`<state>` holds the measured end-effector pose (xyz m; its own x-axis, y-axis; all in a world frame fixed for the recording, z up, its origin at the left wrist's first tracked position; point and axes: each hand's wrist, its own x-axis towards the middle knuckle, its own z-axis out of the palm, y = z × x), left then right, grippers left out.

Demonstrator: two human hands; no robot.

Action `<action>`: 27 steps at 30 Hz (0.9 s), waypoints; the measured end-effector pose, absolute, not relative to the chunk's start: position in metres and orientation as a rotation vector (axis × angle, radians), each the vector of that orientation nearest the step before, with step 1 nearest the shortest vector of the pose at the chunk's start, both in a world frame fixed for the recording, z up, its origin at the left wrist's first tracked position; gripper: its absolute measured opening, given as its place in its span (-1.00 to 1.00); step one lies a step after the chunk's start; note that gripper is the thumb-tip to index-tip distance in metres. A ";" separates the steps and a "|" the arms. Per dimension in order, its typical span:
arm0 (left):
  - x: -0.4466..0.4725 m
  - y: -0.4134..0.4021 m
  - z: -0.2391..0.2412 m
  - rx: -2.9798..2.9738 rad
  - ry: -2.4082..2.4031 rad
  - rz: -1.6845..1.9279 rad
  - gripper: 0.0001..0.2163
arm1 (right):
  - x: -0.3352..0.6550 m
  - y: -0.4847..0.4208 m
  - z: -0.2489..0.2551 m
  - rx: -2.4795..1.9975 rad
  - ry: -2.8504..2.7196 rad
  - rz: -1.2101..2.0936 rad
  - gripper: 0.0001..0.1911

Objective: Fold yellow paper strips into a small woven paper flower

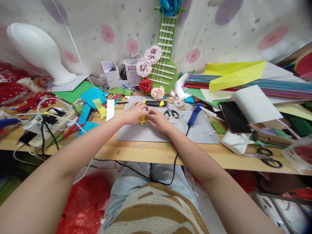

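Observation:
Both hands meet over the grey cutting mat (131, 135), working at a small yellow piece (143, 120) that looks like crepe paper. My left hand (135, 113) is closed on its left side, fingers bent down onto it. From the right, my right hand (157, 119) pinches it with fingertips. Most of the yellow piece is hidden by the fingers. Just behind the hands lie a black and yellow utility knife (156, 103) and small dark-handled scissors (173, 113). A blue hot glue gun (195, 114) rests on the mat to the right.
A green paper guitar (168, 70) with flowers stands at the back. To the left are a power strip (53, 125) with tangled cables and blue paper scraps (92, 97). At right lie a phone (234, 117), large scissors (265, 157) and stacked paper sheets (234, 78). A roll of tape (178, 103) lies behind the mat's middle.

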<state>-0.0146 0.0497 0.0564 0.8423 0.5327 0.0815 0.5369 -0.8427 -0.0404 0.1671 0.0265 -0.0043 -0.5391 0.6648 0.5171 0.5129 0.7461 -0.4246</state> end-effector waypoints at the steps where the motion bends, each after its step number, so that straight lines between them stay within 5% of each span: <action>1: -0.015 0.048 0.056 -2.950 -0.864 -0.129 -0.74 | 0.167 0.027 -0.004 -0.893 -2.268 0.294 -0.90; 10: -0.020 0.005 0.023 -2.574 -1.310 -0.712 -0.82 | 0.166 0.031 0.002 -0.957 -2.333 0.312 -0.91; 27: -0.018 -0.005 -0.001 -2.363 -1.388 -0.777 -0.88 | 0.164 0.029 0.002 -0.973 -2.373 0.370 -0.97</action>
